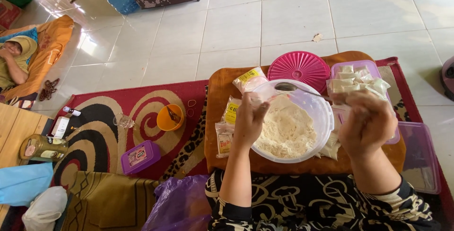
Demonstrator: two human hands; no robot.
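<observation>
Shredded white filling (pixel 286 131) heaped in a round translucent plastic bowl (pixel 321 117) sits directly beneath my raised hands, on an orange-brown wooden tray (pixel 222 93) across my lap. My left hand (pixel 249 119) hovers over the bowl's near-left rim, fingers curled and pinching the mouth of what looks like a small clear plastic pouch (pixel 257 99), though it is hard to make out against the bowl. My right hand (pixel 366 122), raised to the right of the bowl, is closed in a loose fist around the handle of a metal spoon (pixel 286 87), whose bowl reaches past my left fingertips toward the far rim. By my judgement this is the filling step: a pouch held open, the spoon on its way. The next scoop would call for a steady, open pouch mouth and a level spoon so nothing spills. Just left of my left hand lie flat packs of small bags with yellow labels (pixel 230 117). Beyond my right knuckles stands a pink-tinted rectangular container of filled white packets (pixel 359 77), and beyond the bowl a round ribbed pink lid (pixel 299 67). Farther off, white tiled floor (pixel 236 27).
</observation>
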